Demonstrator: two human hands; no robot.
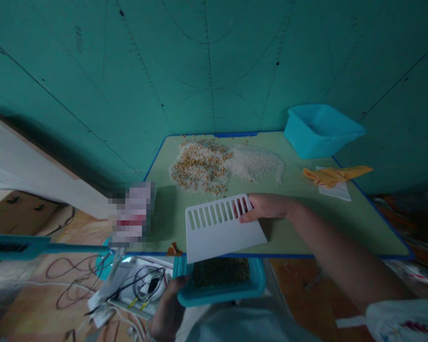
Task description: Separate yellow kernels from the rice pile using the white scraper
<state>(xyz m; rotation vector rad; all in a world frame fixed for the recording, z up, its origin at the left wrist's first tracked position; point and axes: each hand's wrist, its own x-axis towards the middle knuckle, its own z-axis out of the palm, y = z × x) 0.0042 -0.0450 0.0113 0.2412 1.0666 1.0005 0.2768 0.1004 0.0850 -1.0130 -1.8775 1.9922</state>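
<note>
My right hand [269, 205] is closed around the right end of a white plastic board [221, 241] with a row of slots along its upper side. The board reaches the table's front edge, its lower left corner jutting over a blue plastic basin [221, 299]. My left hand [171, 304] grips the basin's left side, just below the table edge. Dark grains [221, 273] fill the basin's floor, with some yellowish ones at the far right. On the table beyond the board lie a mixed heap of yellow beans and white grains [199, 166] and white grains [255, 164] alone.
A blue plastic tub [306, 142] stands at the table's back right corner. Near it, a yellow cloth [331, 176] lies over a white piece [337, 191]. A blurred-out object [133, 213] sits at the left edge. Cables [71, 280] lie on the floor.
</note>
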